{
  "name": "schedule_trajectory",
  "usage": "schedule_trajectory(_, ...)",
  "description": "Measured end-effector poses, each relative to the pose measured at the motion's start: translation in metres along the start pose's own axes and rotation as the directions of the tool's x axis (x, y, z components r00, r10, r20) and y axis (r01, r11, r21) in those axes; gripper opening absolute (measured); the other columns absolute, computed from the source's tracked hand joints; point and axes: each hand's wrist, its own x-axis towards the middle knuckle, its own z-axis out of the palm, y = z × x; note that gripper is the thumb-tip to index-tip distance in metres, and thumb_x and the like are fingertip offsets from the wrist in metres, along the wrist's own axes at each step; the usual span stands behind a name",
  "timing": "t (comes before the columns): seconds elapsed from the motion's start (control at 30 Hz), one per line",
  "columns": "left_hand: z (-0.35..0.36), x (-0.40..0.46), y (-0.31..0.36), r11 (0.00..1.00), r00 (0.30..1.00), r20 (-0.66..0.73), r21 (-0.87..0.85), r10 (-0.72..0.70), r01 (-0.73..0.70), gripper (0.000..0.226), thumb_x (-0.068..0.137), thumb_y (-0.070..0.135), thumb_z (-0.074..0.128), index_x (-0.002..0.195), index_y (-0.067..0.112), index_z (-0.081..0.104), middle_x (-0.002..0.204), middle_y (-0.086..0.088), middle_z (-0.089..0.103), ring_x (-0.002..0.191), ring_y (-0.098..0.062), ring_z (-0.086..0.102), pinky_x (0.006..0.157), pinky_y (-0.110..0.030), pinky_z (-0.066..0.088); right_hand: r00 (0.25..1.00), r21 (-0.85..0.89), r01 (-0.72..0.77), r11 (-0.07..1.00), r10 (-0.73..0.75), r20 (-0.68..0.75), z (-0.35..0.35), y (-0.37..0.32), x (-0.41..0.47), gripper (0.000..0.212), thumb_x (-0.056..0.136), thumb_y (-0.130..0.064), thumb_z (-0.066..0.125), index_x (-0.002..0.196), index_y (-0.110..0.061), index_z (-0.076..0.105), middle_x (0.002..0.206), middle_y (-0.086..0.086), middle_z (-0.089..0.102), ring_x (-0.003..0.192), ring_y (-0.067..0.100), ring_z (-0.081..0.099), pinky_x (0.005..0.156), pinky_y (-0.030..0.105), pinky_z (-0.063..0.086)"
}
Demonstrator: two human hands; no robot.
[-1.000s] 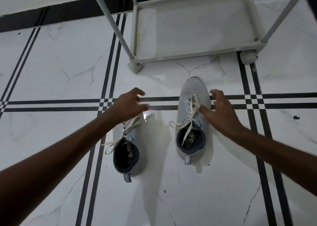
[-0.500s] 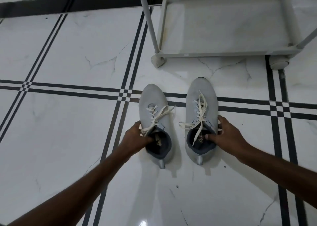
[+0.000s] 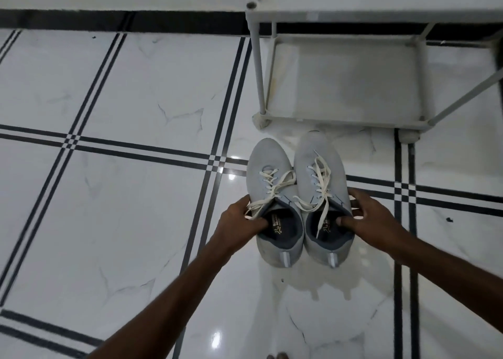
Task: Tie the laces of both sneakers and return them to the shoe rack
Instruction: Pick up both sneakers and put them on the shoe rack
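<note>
Two light grey sneakers with cream laces sit side by side, touching, toes pointing at the shoe rack (image 3: 258,67). My left hand (image 3: 236,219) grips the left sneaker (image 3: 268,173) at its collar, thumb inside the opening. My right hand (image 3: 373,217) grips the right sneaker (image 3: 315,157) the same way, thumb inside. The laces lie loose over both tongues, and one end hangs into the right shoe. A shadow lies on the floor below the heels; whether the shoes are lifted or resting I cannot tell.
The white rack stands just beyond the toes, its lowest shelf (image 3: 343,86) bare and a caster (image 3: 408,136) at the right front. White marble floor with black stripe lines (image 3: 136,151) spreads left. A dark skirting runs along the far wall.
My hands went from hovering over the separated sneakers to gripping their collars. The two shoes have been drawn together until they touch, and the view has shifted so the rack's upper shelf shows.
</note>
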Motion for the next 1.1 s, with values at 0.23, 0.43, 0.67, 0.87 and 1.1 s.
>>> schedule_trajectory(0.23, -0.09, -0.114, 0.15, 0.995, 0.996, -0.047, -0.053, 0.077, -0.08, 0.029, 0.076, 0.02, 0.069, 0.1, 0.036, 0.067, 0.083, 0.012, 0.072, 0.075, -0.004, 0.065, 0.06, -0.012, 0.048, 0.995, 0.045, 0.073, 0.996, -0.07, -0.071, -0.09, -0.147, -0.118, 0.062, 0.081, -0.01, 0.072, 0.135, -0.033, 0.051, 0.115, -0.007, 0.067, 0.105, 0.01, 0.064, 0.085, 0.032, 0.052)
schedule_trajectory(0.43, -0.161, -0.189, 0.294, 0.974, 0.975, -0.072, -0.07, 0.212, -0.217, 0.038, 0.074, 0.029, 0.064, 0.111, 0.036, 0.065, 0.094, 0.009, 0.074, 0.095, -0.018, 0.068, 0.086, -0.042, 0.055, 0.985, 0.124, 0.114, 0.986, -0.095, -0.145, -0.173, -0.263, -0.2, 0.058, 0.081, -0.01, 0.073, 0.131, -0.033, 0.055, 0.113, -0.005, 0.069, 0.102, 0.013, 0.067, 0.092, 0.04, 0.054)
schedule_trajectory(0.67, -0.209, -0.224, 0.451, 0.938, 0.938, -0.112, -0.079, 0.329, -0.338, 0.029, 0.079, 0.024, 0.067, 0.106, 0.035, 0.069, 0.093, 0.009, 0.075, 0.096, -0.015, 0.07, 0.088, -0.04, 0.057, 0.962, 0.252, 0.191, 0.949, -0.13, -0.238, -0.277, -0.361, -0.241, 0.05, 0.078, -0.019, 0.075, 0.113, -0.05, 0.058, 0.114, 0.0, 0.07, 0.103, 0.022, 0.069, 0.093, 0.048, 0.055)
schedule_trajectory(0.87, -0.211, -0.187, 0.548, 0.917, 0.917, -0.11, -0.067, 0.384, -0.392, 0.022, 0.076, 0.024, 0.065, 0.097, 0.026, 0.069, 0.087, 0.002, 0.072, 0.086, -0.019, 0.067, 0.077, -0.034, 0.054, 0.956, 0.313, 0.21, 0.926, -0.127, -0.264, -0.354, -0.402, -0.207, 0.051, 0.084, -0.012, 0.072, 0.127, -0.032, 0.055, 0.114, 0.005, 0.069, 0.103, 0.026, 0.068, 0.089, 0.048, 0.057)
schedule_trajectory(1.1, -0.168, -0.061, 0.599, 0.939, 0.938, -0.092, -0.044, 0.335, -0.34, 0.016, 0.079, 0.017, 0.064, 0.095, 0.017, 0.065, 0.092, -0.01, 0.069, 0.076, -0.012, 0.058, 0.071, -0.027, 0.047, 0.959, 0.324, 0.174, 0.93, -0.085, -0.272, -0.417, -0.392, -0.08, 0.064, 0.08, -0.012, 0.074, 0.136, -0.029, 0.051, 0.117, 0.004, 0.068, 0.108, 0.025, 0.065, 0.094, 0.049, 0.055)
